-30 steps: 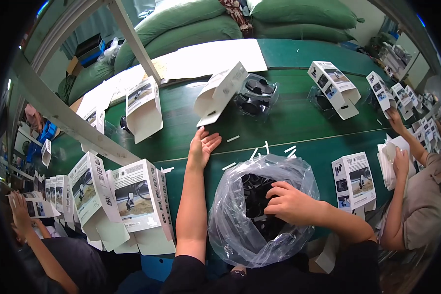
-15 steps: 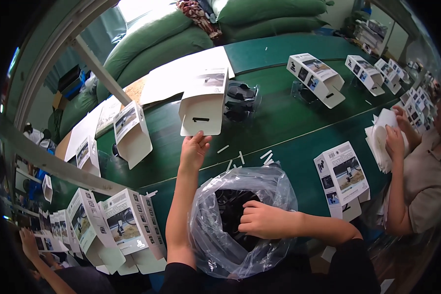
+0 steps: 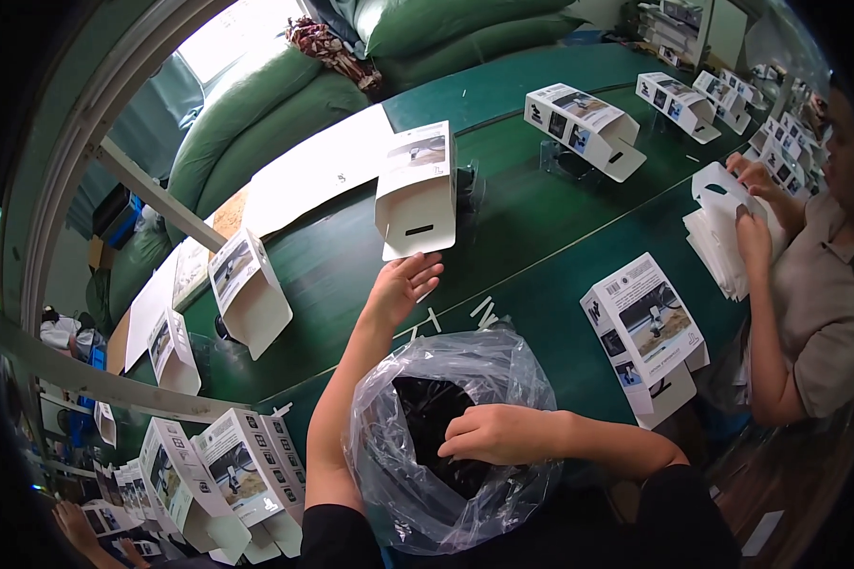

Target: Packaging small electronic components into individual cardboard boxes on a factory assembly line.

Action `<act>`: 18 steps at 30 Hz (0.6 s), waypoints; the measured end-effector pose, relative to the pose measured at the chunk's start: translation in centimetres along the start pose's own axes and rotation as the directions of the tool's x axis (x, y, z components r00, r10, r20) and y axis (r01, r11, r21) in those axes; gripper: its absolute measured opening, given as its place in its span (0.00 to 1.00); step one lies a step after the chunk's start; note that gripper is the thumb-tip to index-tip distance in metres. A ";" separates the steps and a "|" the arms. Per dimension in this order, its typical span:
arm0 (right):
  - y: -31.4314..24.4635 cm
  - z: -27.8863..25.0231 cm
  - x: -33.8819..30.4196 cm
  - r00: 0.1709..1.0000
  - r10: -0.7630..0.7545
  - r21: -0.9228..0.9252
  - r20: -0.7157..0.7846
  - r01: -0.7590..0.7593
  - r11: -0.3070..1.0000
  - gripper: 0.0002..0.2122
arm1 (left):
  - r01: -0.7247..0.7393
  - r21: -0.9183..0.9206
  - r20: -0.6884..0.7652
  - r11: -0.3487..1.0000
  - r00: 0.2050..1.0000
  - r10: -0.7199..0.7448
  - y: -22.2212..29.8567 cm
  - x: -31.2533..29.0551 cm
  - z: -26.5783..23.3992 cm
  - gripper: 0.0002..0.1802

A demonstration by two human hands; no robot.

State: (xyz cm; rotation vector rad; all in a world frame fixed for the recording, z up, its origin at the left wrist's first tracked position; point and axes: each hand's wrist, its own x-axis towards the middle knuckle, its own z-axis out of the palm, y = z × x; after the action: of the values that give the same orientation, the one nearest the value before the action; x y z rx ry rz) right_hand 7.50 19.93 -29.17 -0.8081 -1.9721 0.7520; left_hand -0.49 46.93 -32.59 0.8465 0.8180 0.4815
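My left hand [image 3: 403, 289] reaches to an open-ended white carton [image 3: 416, 194] with a printed picture, lying on the green table. Its fingers are stretched out at the near edge of the carton's flap, which has a dark slot-shaped mark. Behind the carton's right side, a clear plastic tray [image 3: 470, 194] with dark contents partly shows. In front of me stands a clear plastic bag [image 3: 531, 379], its mouth wide and black contents [image 3: 432, 417] inside. Over that mouth my right hand [image 3: 503, 434] is closed, fingers curled; whatever they hold is hidden.
Small white strips [image 3: 484, 310] lie beyond the bag. More cartons stand at left [image 3: 247, 284], lower left [image 3: 237, 465] and right [image 3: 647, 327]. A co-worker's hands [image 3: 754, 223] hold white sheets [image 3: 716, 237] at right. White card [image 3: 313, 175] and green sacks [image 3: 266, 123] are at the back.
The carton at my left hand has shifted right, now covering more of the clear tray. My left fingers have straightened. My right hand stays over the bag; the whole view has turned slightly.
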 end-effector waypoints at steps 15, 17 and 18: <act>-0.2 -2.6 0.3 0.996 0.075 0.118 -0.048 -0.069 0.991 0.07 | -0.112 -0.066 -0.188 0.991 0.977 0.098 0.1 -5.2 -6.1 0.18; 0.1 -3.7 0.6 0.990 0.129 0.157 -0.061 -0.118 0.980 0.08 | -0.086 -0.137 -0.230 0.987 0.972 0.053 0.7 -4.6 -5.9 0.20; 0.4 -4.1 0.7 0.988 0.123 0.201 -0.093 -0.102 0.974 0.09 | -0.055 -0.118 -0.235 0.992 0.972 0.026 0.9 -3.9 -5.6 0.24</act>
State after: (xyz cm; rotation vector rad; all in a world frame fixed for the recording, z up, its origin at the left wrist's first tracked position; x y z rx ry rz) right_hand 10.83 21.46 -27.29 -0.8280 -1.7388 0.9356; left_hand -7.36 47.48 -32.40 0.7010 0.9769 0.6700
